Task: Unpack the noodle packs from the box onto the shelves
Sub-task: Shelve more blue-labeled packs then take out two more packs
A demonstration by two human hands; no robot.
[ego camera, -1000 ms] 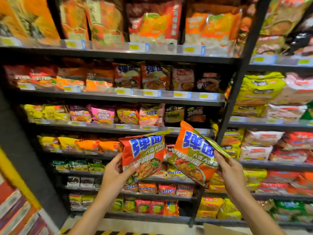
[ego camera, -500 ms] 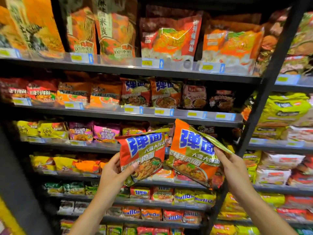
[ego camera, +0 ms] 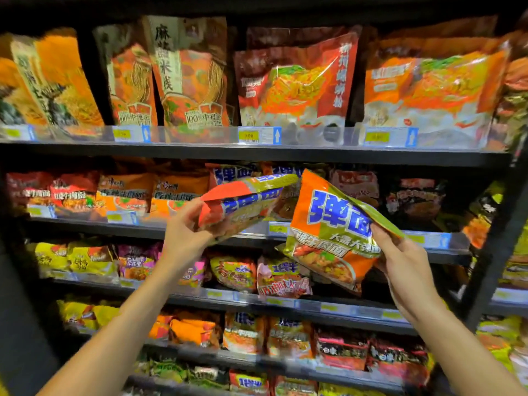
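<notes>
- Two noodle packs are in the person's hands, one in each, held up in front of a dark store shelf unit.
- Left hand (ego camera: 185, 227) grips the red noodle pack (ego camera: 243, 202) by its lower left end, fingers curled round the wrapper; the pack is tipped nearly flat, with its far end reaching in over the second shelf (ego camera: 328, 231).
- Beyond that grip, the far end of the red noodle pack overlaps the stocked packs with the same blue characters (ego camera: 228, 174) at the back of the same shelf; whether it touches them I cannot tell.
- Right hand (ego camera: 405, 267) pinches the orange noodle pack (ego camera: 328, 235) at its right edge, thumb on the front face, fingers behind it.
- From that grip the orange noodle pack hangs out to the left, tilted, face toward the camera, in front of the second shelf's front edge and not resting on it.
- Between the two grips the packs sit close, the red one's green end just beside the orange one's top corner.
- Above both hands, the top shelf (ego camera: 257, 155) carries tall upright noodle bags (ego camera: 297, 81) behind yellow price tags (ego camera: 248, 135).
- Below the hands, lower shelves hold rows of yellow packs (ego camera: 77, 258), pink ones and orange ones, blurred.
</notes>
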